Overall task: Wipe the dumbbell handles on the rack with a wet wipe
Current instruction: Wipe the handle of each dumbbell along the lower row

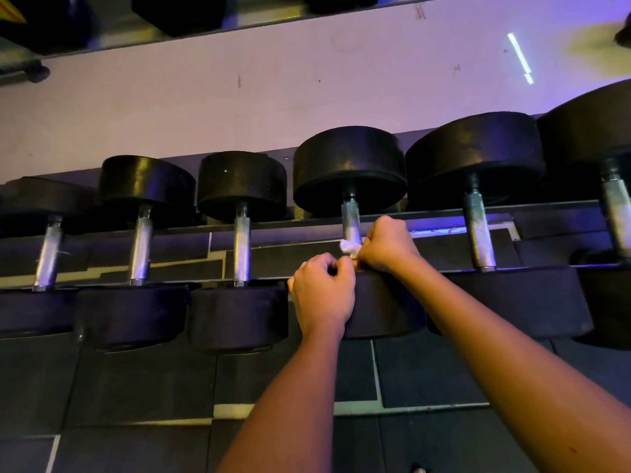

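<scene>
Though the near weight head hides part of it, the left hand comes first, fingers curled tight at the near end of the knurled steel handle. I cannot tell whether it pinches a corner of the wipe. Just past it, toward one o'clock, the right hand is wrapped round that handle with the wet wipe bunched under it, a white tuft showing at its nine o'clock. The wipe looks limp, light and likely to snag on the knurling. The dumbbell looks heavy and settled on the rack, so I'd grip only the bar.
</scene>
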